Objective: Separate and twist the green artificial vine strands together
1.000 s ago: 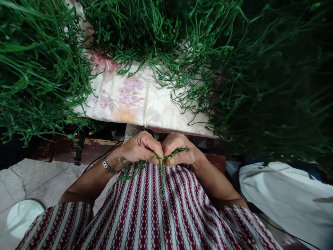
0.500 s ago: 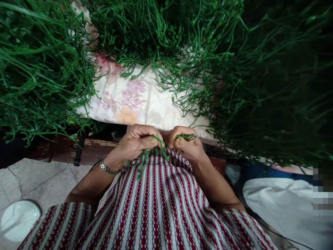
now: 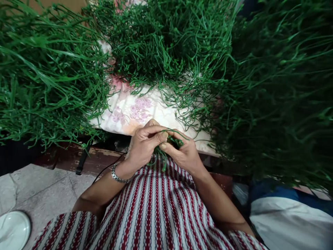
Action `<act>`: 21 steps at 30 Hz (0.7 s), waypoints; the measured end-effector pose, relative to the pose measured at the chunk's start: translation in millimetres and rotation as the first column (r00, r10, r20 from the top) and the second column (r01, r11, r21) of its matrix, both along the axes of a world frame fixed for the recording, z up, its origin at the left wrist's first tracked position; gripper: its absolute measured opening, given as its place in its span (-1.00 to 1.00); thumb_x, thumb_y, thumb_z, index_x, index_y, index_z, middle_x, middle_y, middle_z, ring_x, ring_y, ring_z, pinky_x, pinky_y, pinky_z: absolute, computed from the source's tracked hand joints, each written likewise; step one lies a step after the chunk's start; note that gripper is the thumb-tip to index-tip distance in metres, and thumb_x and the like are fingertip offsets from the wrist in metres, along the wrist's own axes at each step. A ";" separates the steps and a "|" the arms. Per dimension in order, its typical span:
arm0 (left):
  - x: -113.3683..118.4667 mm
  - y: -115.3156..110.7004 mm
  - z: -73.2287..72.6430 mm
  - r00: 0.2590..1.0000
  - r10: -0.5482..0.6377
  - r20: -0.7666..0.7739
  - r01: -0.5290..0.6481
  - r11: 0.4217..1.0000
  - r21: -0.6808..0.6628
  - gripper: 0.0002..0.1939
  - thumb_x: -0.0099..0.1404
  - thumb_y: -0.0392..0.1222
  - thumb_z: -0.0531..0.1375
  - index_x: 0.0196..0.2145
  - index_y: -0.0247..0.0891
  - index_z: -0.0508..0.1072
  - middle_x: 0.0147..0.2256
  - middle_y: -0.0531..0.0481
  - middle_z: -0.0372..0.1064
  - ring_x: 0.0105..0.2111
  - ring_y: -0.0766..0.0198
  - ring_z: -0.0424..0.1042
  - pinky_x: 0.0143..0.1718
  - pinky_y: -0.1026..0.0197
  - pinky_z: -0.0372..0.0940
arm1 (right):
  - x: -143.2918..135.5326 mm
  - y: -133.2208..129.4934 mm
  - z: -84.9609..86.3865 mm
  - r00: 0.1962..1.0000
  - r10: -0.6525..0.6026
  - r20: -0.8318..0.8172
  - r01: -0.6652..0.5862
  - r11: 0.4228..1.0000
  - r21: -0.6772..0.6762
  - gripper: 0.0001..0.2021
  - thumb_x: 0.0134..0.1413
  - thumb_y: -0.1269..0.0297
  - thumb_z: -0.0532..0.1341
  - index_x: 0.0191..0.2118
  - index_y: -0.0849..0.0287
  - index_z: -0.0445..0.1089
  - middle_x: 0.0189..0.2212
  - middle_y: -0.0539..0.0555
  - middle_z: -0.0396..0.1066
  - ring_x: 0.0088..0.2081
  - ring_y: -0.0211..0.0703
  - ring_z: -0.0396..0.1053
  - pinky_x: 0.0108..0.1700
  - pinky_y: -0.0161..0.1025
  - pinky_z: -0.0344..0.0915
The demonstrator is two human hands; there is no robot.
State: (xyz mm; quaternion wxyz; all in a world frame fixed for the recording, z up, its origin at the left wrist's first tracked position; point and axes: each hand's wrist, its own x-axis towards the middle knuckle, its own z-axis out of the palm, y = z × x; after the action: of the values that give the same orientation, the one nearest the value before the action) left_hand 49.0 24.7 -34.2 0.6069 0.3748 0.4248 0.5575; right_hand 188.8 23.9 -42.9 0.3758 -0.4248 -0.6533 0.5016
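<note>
My left hand (image 3: pixel 144 144), with a metal watch on its wrist, pinches thin green stems between thumb and bent fingers. Beside it, my right hand (image 3: pixel 186 156) is curled round a small bunch of green stems (image 3: pixel 175 141). The two hands touch at the fingertips, just above my lap. One stem arches over the fingers of my right hand. Loose ends of stems (image 3: pixel 162 161) hang below my left thumb, in front of the striped red and white garment. The fingers partly hide where the stems meet.
Large heaps of green stems lie at the left (image 3: pixel 52 80), at the back (image 3: pixel 166 41) and at the right (image 3: pixel 273 97). They rest on a flowered cloth (image 3: pixel 125 118) over a worn wooden edge (image 3: pixel 65 158). A white round lid-like object (image 3: pixel 14 229) is on the tiled floor.
My hands have come together, and the right hand's fingers have opened out from a fist around the stems. The left hand has moved right. The view has shifted slightly.
</note>
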 end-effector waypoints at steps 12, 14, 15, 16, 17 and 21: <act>-14.2 -15.7 0.5 0.858 0.065 -0.509 0.090 0.957 0.274 -0.93 0.18 -0.24 0.20 -0.41 -0.26 0.48 -0.45 0.03 0.31 -0.39 0.34 0.29 -0.33 0.30 0.18 | 4.8 -5.2 1.9 0.986 0.035 0.163 -0.083 0.951 0.297 -0.87 0.14 0.31 0.13 -0.40 0.21 0.28 -0.55 -0.05 0.22 -0.49 -0.34 0.20 -0.41 -0.38 0.13; -14.4 -18.8 -3.9 0.910 -0.037 -0.412 0.103 0.985 0.138 -0.90 0.20 -0.19 0.19 -0.39 -0.26 0.44 -0.46 0.05 0.31 -0.43 0.37 0.30 -0.37 0.32 0.19 | 1.3 -6.9 -0.7 0.984 -0.011 0.177 -0.060 0.917 0.394 -0.92 0.14 0.34 0.12 -0.37 0.20 0.28 -0.51 -0.01 0.29 -0.45 -0.31 0.25 -0.37 -0.37 0.17; -14.5 -19.9 -6.2 0.938 -0.088 -0.335 0.115 0.992 0.061 -0.88 0.19 -0.16 0.20 -0.39 -0.26 0.42 -0.47 0.07 0.31 -0.47 0.39 0.29 -0.40 0.34 0.20 | -0.6 -7.8 -2.2 0.983 -0.033 0.183 -0.052 0.895 0.443 -0.93 0.15 0.36 0.11 -0.36 0.19 0.27 -0.49 0.01 0.31 -0.44 -0.29 0.27 -0.36 -0.36 0.18; -14.7 -20.7 -8.2 0.958 -0.129 -0.255 0.131 0.991 -0.008 -0.86 0.18 -0.13 0.20 -0.39 -0.26 0.40 -0.48 0.08 0.31 -0.51 0.41 0.28 -0.44 0.35 0.19 | -2.1 -8.5 -3.4 0.979 -0.051 0.198 -0.053 0.873 0.486 -0.93 0.15 0.36 0.10 -0.36 0.19 0.26 -0.49 0.02 0.32 -0.44 -0.28 0.27 -0.36 -0.35 0.19; -15.2 -21.1 -9.6 0.969 -0.155 -0.194 0.146 0.987 -0.060 -0.84 0.18 -0.12 0.21 -0.40 -0.27 0.39 -0.50 0.09 0.30 -0.55 0.43 0.27 -0.48 0.37 0.18 | -3.1 -9.2 -4.3 0.972 -0.061 0.225 -0.066 0.853 0.518 -0.92 0.15 0.36 0.09 -0.38 0.19 0.25 -0.50 0.03 0.32 -0.45 -0.27 0.26 -0.37 -0.34 0.18; -21.0 -19.7 -7.5 0.940 -0.239 -0.245 0.224 0.971 -0.084 -0.82 0.18 -0.13 0.19 -0.46 -0.29 0.35 -0.56 0.10 0.29 -0.59 0.43 0.26 -0.52 0.39 0.14 | 0.9 -10.6 0.0 0.929 -0.020 0.371 -0.186 0.839 0.512 -0.86 0.15 0.36 0.05 -0.45 0.18 0.19 -0.56 0.00 0.22 -0.50 -0.28 0.15 -0.42 -0.33 0.10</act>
State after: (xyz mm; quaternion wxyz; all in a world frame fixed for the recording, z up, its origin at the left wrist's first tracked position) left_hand 28.0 5.0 -41.6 0.6189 0.4736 0.4670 0.4178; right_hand 189.7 13.3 -42.9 0.3306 -0.3578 -0.8432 0.2273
